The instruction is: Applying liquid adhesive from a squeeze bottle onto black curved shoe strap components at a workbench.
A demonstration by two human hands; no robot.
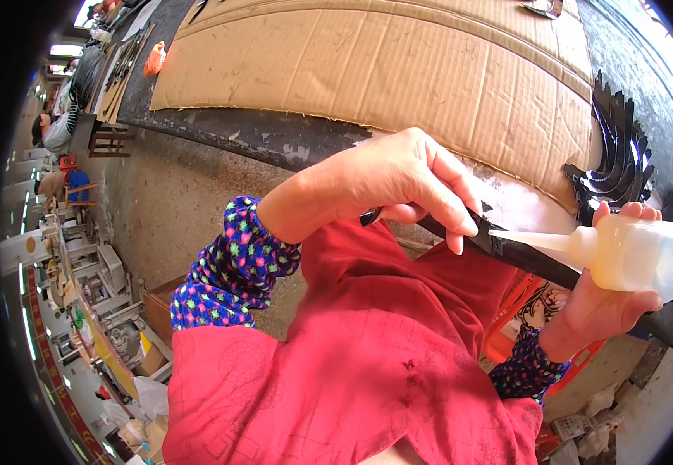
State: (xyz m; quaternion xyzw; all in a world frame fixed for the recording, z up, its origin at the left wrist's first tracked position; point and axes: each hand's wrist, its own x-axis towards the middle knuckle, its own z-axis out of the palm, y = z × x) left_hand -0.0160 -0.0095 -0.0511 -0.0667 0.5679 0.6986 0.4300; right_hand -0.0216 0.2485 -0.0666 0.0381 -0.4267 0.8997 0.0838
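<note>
My left hand (402, 182) pinches a black strip (485, 239) between thumb and fingers, just in front of the table edge. Part of the strip is hidden behind that hand. In my right hand (596, 306) is a translucent squeeze bottle (637, 254) with a long thin nozzle, lying on its side and part full of pale liquid. The nozzle points left, its tip at or very close to the strip beside my left fingertips; whether it touches, I cannot tell. A bunch of black strips with jagged ends (621, 151) lies beyond my right hand.
A large cardboard sheet (375, 70) covers much of the dark table (274, 139). A small orange bundle (154, 59) sits at its left, a metal tool (547, 8) at the far right. A red plastic basket (500, 314) stands below the strip. People and machines are far left.
</note>
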